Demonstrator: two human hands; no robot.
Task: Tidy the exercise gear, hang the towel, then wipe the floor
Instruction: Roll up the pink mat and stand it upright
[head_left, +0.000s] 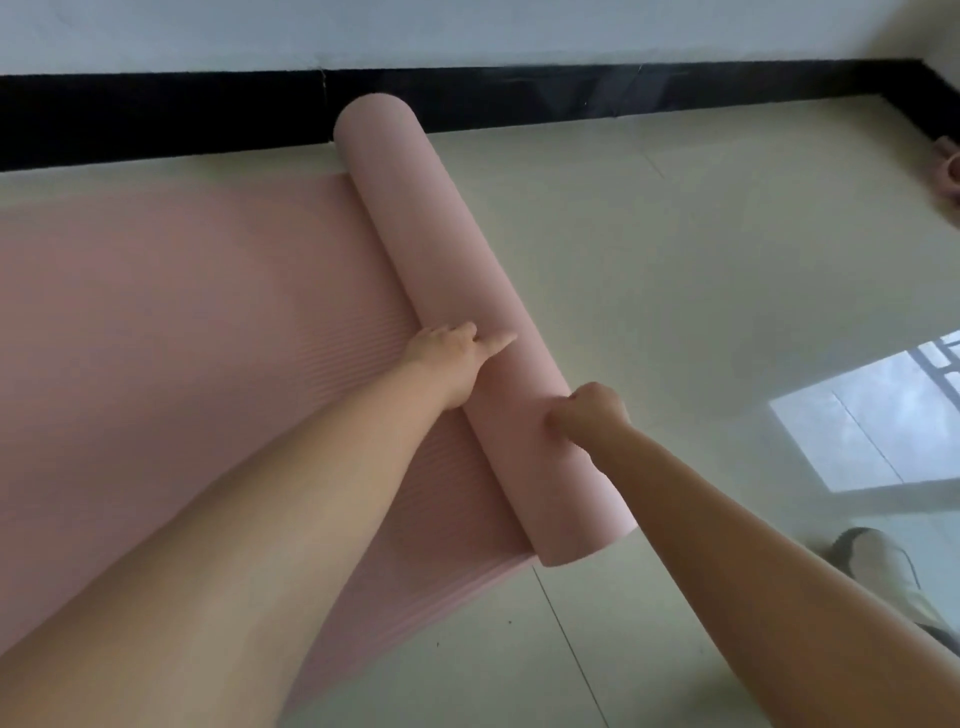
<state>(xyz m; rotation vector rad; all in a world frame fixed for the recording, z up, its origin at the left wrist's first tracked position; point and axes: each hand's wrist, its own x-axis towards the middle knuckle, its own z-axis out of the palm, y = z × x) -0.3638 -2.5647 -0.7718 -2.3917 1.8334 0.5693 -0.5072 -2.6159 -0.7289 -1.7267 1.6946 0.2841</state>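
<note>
A pink exercise mat (171, 312) lies on the pale tiled floor, partly rolled up. Its rolled part (431, 249) is a thick cylinder running from the black skirting down to the lower middle of the view. The flat part with fine ridges spreads to the left. My left hand (447, 358) rests on the left side of the roll, thumb stretched across the top. Lower down the roll, my right hand (589, 413) presses on top of it with its fingers curled over the far side.
A black skirting board (623, 93) runs along the white wall at the back. A small pink object (948, 171) sits at the right edge by the wall. My shoe (883, 566) shows at the lower right, and a window is reflected in the glossy floor (727, 260).
</note>
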